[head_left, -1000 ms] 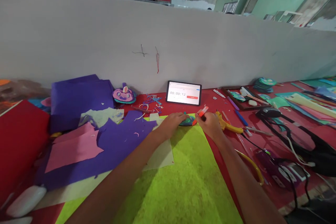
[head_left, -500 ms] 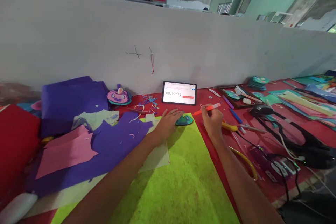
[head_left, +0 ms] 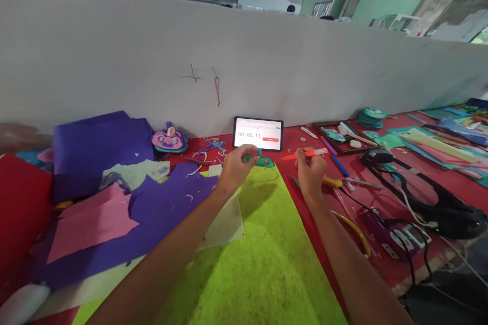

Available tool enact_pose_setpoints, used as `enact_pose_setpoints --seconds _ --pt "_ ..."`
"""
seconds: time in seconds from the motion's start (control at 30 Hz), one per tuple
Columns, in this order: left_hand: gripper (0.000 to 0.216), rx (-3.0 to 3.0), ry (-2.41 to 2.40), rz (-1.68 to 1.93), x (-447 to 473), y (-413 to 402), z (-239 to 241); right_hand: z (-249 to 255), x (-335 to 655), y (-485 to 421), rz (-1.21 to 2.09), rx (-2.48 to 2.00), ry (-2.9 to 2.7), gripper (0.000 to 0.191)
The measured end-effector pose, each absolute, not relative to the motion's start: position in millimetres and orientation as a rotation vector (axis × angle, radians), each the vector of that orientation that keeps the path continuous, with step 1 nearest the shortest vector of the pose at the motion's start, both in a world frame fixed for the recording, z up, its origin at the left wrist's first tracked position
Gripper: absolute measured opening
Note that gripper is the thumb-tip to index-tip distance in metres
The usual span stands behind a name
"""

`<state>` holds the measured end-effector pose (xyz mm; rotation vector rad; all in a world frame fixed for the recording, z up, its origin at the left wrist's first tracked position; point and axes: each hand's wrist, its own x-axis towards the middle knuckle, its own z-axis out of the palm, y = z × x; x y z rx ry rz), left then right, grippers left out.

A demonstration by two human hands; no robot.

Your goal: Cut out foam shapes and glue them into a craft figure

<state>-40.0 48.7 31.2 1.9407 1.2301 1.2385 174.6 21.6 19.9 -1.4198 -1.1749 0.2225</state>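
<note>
My left hand (head_left: 234,166) pinches a small green felt cut-out (head_left: 267,162) by its edge, tipped up off the yellow-green sheet (head_left: 278,249) near the sheet's far end. A thin orange curved outline (head_left: 267,179) shows on the sheet just below the cut-out. In my right hand (head_left: 311,172), over the red tabletop beside the sheet, is an orange marker (head_left: 317,152). Its tip points left, apart from the sheet. Scissors with yellow handles (head_left: 332,182) lie partly hidden under my right wrist.
A tablet (head_left: 258,133) with a timer leans against the white partition (head_left: 305,71). To the left lie purple felt (head_left: 163,208), pink felt (head_left: 91,218) and scraps. On the right are a framed tray (head_left: 343,137), a blue pen (head_left: 338,165), a black headset (head_left: 423,188) and cables.
My left hand has gone from lying flat over the green cut-out to pinching and lifting it, uncovering the orange outline. My right hand with the marker has shifted slightly right, away from the sheet.
</note>
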Motion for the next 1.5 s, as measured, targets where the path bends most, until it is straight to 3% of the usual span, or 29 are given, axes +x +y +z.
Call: enact_pose_setpoints --seconds 0.1,0.2,0.33,0.47,0.67,1.5 --pt "0.007 1.885 1.295 1.392 -49 51 45 19 172 21 0.274 -1.432 -1.239 0.029" --pt "0.023 1.897 1.346 1.326 -61 57 55 19 167 20 0.296 -1.463 -1.36 0.03" --pt "0.02 2.143 1.415 0.972 -76 64 59 17 163 20 0.327 -1.454 -1.457 0.029" --pt "0.034 2.343 1.441 0.534 -87 63 58 12 161 22 0.371 -1.42 -1.505 0.028" --pt "0.026 2.451 1.463 0.208 -92 48 77 7 152 25 0.449 -1.386 -1.622 0.018" --pt "0.022 2.553 1.495 -0.264 -98 33 97 6 152 28 0.42 -1.474 -1.687 0.023"
